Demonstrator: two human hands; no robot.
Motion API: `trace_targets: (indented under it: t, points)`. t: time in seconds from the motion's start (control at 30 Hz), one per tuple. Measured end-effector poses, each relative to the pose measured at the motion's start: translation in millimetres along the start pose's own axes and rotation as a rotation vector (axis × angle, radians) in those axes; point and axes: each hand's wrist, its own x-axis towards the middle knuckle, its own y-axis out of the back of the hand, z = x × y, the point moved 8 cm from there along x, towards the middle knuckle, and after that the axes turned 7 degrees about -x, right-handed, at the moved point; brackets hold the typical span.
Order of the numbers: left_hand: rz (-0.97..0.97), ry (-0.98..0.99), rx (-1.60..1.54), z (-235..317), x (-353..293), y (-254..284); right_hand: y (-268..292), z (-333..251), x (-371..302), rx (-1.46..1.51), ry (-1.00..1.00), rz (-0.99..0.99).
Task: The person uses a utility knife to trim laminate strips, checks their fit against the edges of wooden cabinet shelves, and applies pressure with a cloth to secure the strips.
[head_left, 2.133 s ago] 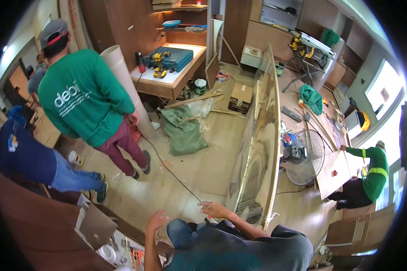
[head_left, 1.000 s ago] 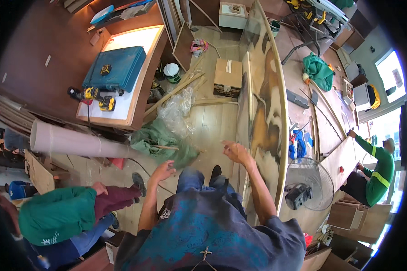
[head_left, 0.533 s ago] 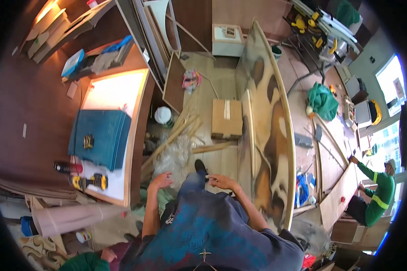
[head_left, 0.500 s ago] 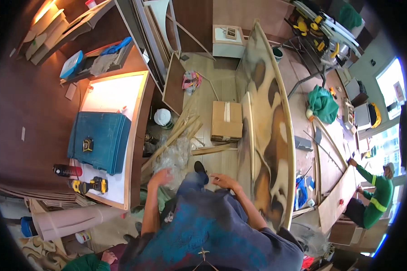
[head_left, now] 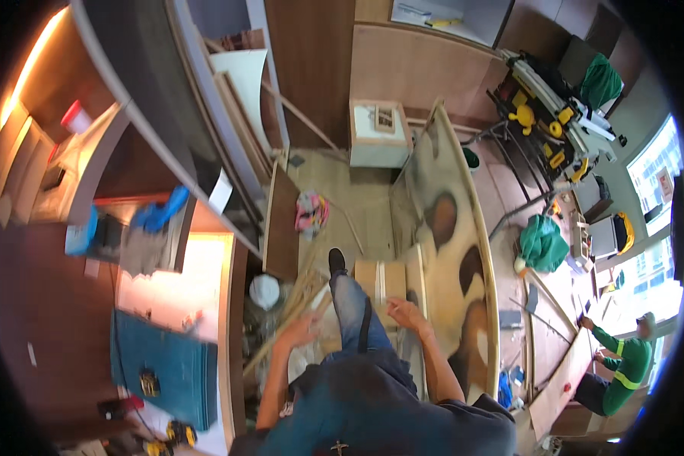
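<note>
My left hand (head_left: 302,331) hangs in the air over the wood strips (head_left: 292,304) and clear plastic wrap on the floor, its fingers loosely spread with nothing in them. Above the cardboard box (head_left: 368,277), close to the spotted panel (head_left: 471,304), is my right hand (head_left: 407,313). It too is empty, with fingers slightly bent and apart. My raised leg in jeans (head_left: 351,304) reaches forward between the hands, a dark shoe at its end, and partly hides the box. Neither hand visibly touches anything.
At left, a bench carries a teal case (head_left: 167,365) and yellow-black drills (head_left: 181,433). A white bucket (head_left: 264,292) stands beside it. A brown board (head_left: 281,220) and pink cloth (head_left: 311,213) are ahead. Beyond the panel, a person in green (head_left: 631,365) works at right.
I have moved forward: the box, bucket and bench have slid lower in view. My leg now extends ahead, past the box. Both hands have stayed empty, swinging slightly.
</note>
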Motion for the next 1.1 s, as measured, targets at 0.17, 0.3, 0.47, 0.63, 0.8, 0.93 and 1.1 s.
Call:
trace_targets:
  t: [0.17, 0.3, 0.47, 0.63, 0.8, 0.93, 1.1]
  points:
    - [0.028, 0.199, -0.113, -25.2, 114.8, 106.6, 66.0, 3.0, 216.1, 0.169, 0.222, -0.074]
    - [0.164, 0.046, 0.134, 19.0, 282.9, 246.7, 197.0, 21.8, 422.3, -0.147, 0.139, 0.228]
    - [0.283, -0.081, -0.094, 165.0, 392.4, 364.8, 403.3, -8.1, 545.7, 0.160, 0.223, 0.444]
    - [0.127, -0.011, 0.146, 158.5, 474.8, 412.3, 545.6, -19.4, 595.1, 0.287, 0.256, 0.590]
    - [-0.144, -0.019, 0.263, 165.5, 554.2, 435.5, 645.3, 17.5, 617.2, 0.281, 0.231, 0.698]
    - [-0.151, -0.097, 0.219, 165.1, 639.6, 470.8, 732.2, 35.8, 654.3, 0.259, 0.214, 0.791]
    - [-0.272, -0.098, 0.332, 259.3, 733.2, 498.9, 834.9, 34.9, 692.6, 0.159, 0.217, 0.970]
